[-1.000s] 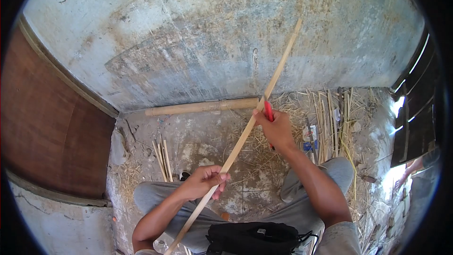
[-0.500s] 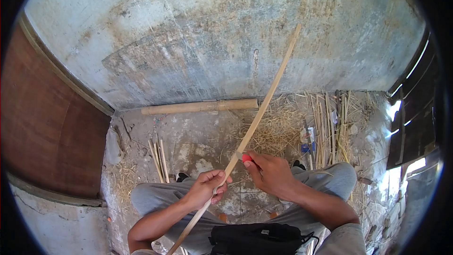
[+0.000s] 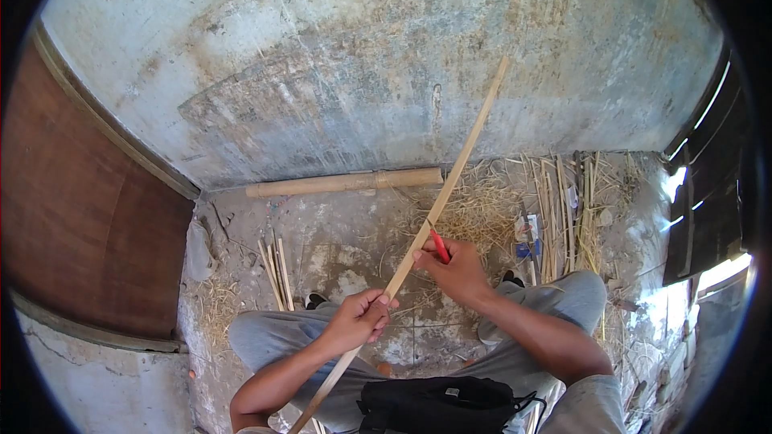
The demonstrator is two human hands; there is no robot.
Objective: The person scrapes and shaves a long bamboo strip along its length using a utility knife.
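Where a stained wall [image 3: 322, 72] rises behind a littered floor [image 3: 322, 221], the person's grey-clad legs [image 3: 277, 337] are folded to either side, and both bare forearms are angled inward above them. The left hand [image 3: 359, 319] is held low between the knees; the right hand [image 3: 458, 273] is held farther out, toward the wall. A long, pale strip [image 3: 461, 165] is held aslant: its upper end is seen against the wall, though contact cannot be told, and its lower end is cut off by the bottom of the view beside the left forearm. The far left is bounded by a brown panel [image 3: 88, 193], and the right end of a pole [image 3: 346, 184] is met by the strip in the view. On the right, room is taken up by shavings [image 3: 482, 229] and thin sticks [image 3: 563, 217], while floor is left open between the strip and a few short sticks [image 3: 273, 273] on the left. The strip is pinched between the left thumb and curled fingers. A red-handled tool [image 3: 440, 247] is clasped in the closed right fingers, its thin tip set at the strip's right edge, where the exact contact is too small to be told.
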